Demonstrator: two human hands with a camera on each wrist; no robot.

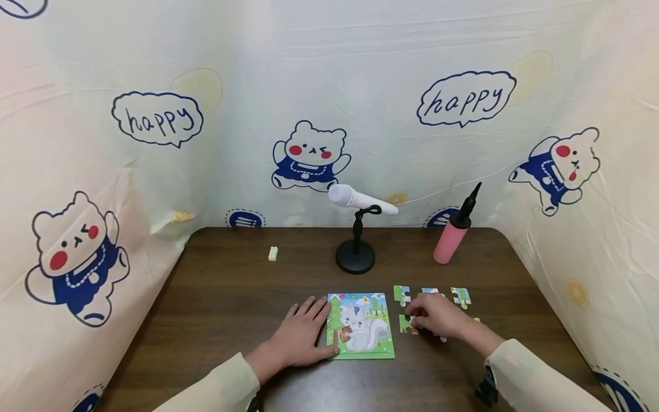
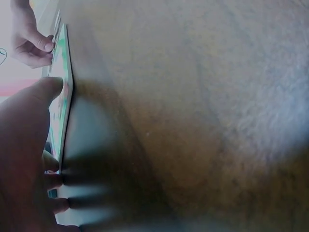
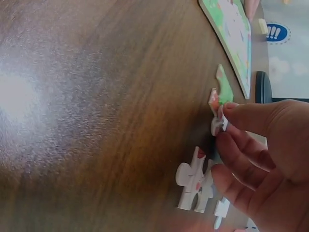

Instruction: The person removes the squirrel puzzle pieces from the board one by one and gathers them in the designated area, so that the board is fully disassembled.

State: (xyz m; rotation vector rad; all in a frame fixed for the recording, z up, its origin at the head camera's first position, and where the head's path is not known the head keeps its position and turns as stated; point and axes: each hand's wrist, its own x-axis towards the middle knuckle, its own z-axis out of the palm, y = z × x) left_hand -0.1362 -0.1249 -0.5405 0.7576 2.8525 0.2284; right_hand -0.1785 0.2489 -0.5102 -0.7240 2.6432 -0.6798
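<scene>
A square picture board (image 1: 362,312) with a white squirrel on green lies on the table. My left hand (image 1: 304,337) rests at its left edge, fingers spread, with the thumb (image 2: 50,88) on the board's lower left part. Right of the board, my right hand (image 1: 436,315) pinches a green and red jigsaw piece (image 3: 224,89) between thumb and fingers, low over the table. Loose jigsaw pieces (image 1: 401,294) lie around that hand, one (image 1: 460,296) beyond it to the right. Others show beneath the palm, such as a white piece (image 3: 190,181); the hand partly hides them.
Behind the board, a white microphone (image 1: 360,200) sits on a black round-based stand (image 1: 355,256). A pink hand pump (image 1: 449,243) with a black nozzle stands at the back right. Toward the back left lies a small cream toy block (image 1: 273,253). Printed cloth (image 1: 247,149) surrounds the table.
</scene>
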